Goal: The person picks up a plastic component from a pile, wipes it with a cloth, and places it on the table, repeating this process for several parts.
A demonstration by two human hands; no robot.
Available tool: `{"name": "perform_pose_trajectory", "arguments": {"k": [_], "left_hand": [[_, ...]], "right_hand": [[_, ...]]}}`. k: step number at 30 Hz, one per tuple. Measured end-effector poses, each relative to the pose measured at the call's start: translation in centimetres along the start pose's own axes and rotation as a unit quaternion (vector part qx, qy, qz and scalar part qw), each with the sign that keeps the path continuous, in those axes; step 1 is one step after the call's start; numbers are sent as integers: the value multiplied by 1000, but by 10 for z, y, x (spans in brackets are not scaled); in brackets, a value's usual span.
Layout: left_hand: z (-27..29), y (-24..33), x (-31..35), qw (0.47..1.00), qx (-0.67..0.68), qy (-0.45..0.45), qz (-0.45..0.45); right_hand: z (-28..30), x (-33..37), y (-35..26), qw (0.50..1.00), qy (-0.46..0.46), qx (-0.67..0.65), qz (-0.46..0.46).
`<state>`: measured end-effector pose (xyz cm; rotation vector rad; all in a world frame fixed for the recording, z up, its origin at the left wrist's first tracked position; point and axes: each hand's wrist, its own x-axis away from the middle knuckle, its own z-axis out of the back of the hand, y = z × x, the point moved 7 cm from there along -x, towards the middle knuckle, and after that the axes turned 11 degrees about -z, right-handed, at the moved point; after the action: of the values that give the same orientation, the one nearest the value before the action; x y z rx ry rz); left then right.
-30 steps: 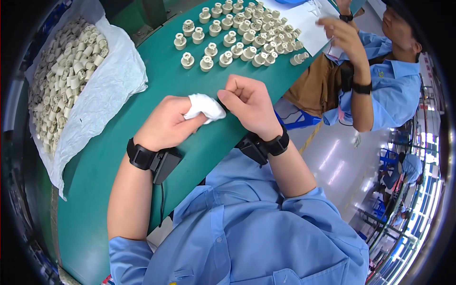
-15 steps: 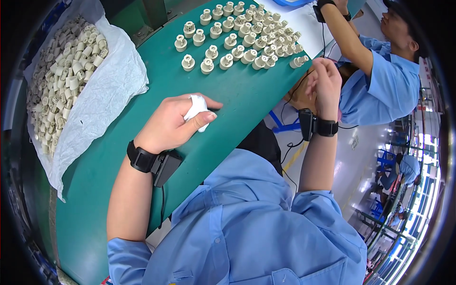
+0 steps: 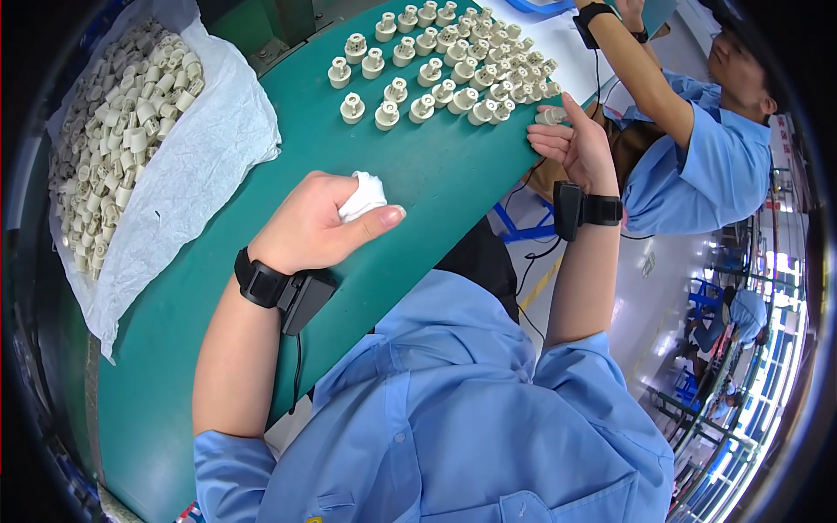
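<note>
My left hand [image 3: 307,225] is closed around a crumpled white cloth [image 3: 365,197] over the green table, its thumb lying along the cloth's near side. At the table's right edge, my right hand [image 3: 588,155] has its fingers stretched out and apart. A cream plastic fitting [image 3: 550,116] with a round base and a narrower top lies between them; whether the fingers touch it is hard to tell. Many similar fittings [image 3: 422,108] stand upright in loose rows, just left of that hand.
A heap of cream plastic caps [image 3: 131,113] lies on a white sheet [image 3: 205,166] at the left of the green table [image 3: 218,244]. White paper [image 3: 567,57] covers the far right end. Beside it is a co-worker in a blue shirt [image 3: 728,157]. Both my wrists wear black strapped devices.
My right hand has moved slightly left and its fingers have spread around the fitting at the table edge. My left hand still holds the cloth, with little movement.
</note>
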<state>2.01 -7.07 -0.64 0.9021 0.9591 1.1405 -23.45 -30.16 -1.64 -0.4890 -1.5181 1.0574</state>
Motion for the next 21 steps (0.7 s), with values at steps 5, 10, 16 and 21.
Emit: {"name": "perform_pose_trajectory", "arguments": {"k": [5,10,16,21], "left_hand": [[-2,7,2,999,-21,-20,-20],[-1,16,1,996,-43,4,-74],[-5,9,2,999,-28,12,-44],[-3,13,0,993,-35,33,-104]], "right_hand": [[-12,19,2,999,-37,21,10],[-22,36,3,998,-56,21,19],[-57,64,-1,986,-146,57,51],[-103,77,2,970,-196,135,45]]}}
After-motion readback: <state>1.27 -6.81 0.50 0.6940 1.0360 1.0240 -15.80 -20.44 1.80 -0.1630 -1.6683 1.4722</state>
